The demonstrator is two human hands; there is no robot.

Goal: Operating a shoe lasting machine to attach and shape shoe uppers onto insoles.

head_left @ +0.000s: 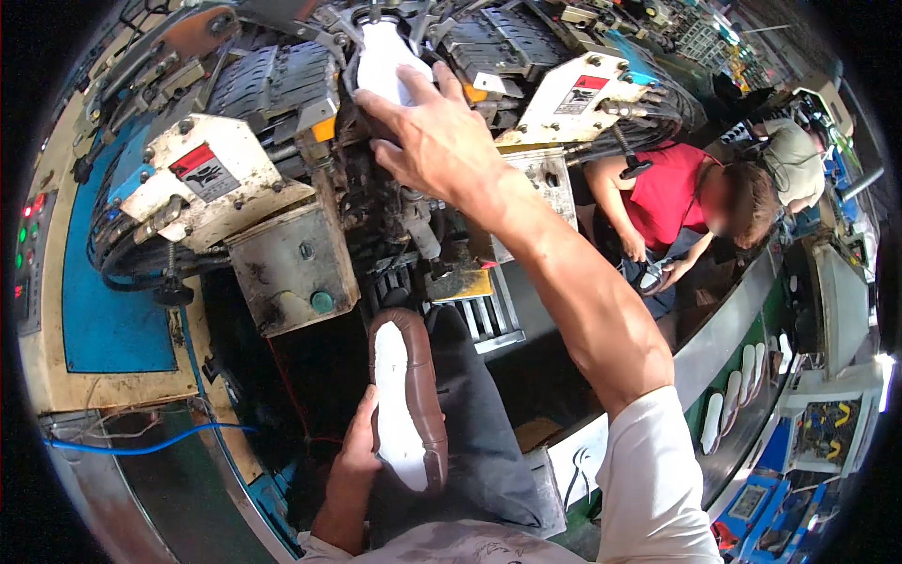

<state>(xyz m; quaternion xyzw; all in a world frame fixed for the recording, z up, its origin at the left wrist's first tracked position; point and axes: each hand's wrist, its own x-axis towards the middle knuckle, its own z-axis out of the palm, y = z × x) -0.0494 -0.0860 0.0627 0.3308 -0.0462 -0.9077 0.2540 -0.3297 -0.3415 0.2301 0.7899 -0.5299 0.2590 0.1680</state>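
Observation:
In my left hand [360,440] is a brown shoe upper [429,404], held bottom up above my lap. A white insole [393,395] covers most of its underside, with the brown edge gathered around it. My right arm reaches up to the machine [272,75], where another shoe [382,58] sits between the clamps, its white bottom facing up. The fingers of my right hand [437,132] curl over the near end of that shoe, thumb at its side. My palm hides that end.
White guard plates [221,174] with warning labels flank the machine's centre. At left is a control panel [33,244] with lit buttons and a blue cable [141,449]. A person in red [662,193] handles a shoe at right, beside a conveyor [719,461] carrying several soles.

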